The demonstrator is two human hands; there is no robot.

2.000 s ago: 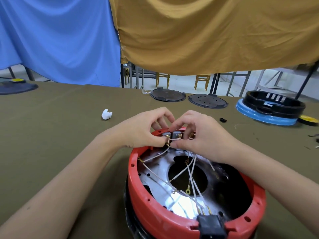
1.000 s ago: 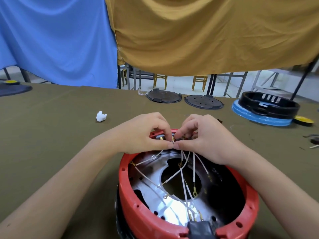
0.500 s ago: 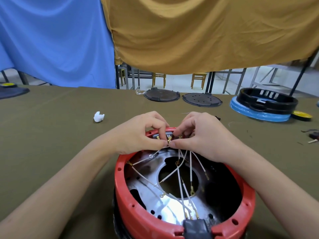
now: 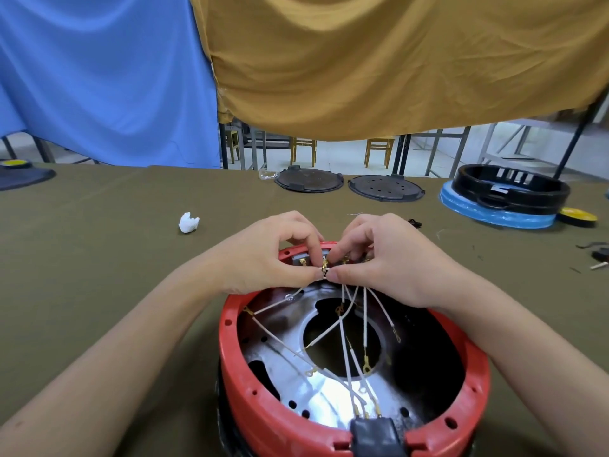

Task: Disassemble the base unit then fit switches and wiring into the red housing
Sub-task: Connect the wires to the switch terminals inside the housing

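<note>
Both hands work at the far rim of the red housing (image 4: 356, 420), which sits open side up on the olive table (image 4: 99, 275) directly in front of the person. Left hand (image 4: 263, 258) and right hand (image 4: 389, 262) meet thumb to thumb, fingers curled, each pinching the same small brass connector (image 4: 325, 269) on a white lead, just beside a grey switch (image 4: 301, 260) seated under the rim. Disassembly looks finished, judging by how things lie: two dark round plates (image 4: 346, 186) and a black ring (image 4: 510, 189) on a blue disc rest well apart at the table's far edge. Wiring is only partly in. Several white wires (image 4: 342, 328) fan down from the pinch across the shiny metal floor of the housing, and a few end in loose ring terminals that attach to nothing, while others run to the black socket (image 4: 374, 435) at the near rim. Whether the pinched connector is fully pushed on cannot be told. Those loose ends probably remain to be fitted.
</note>
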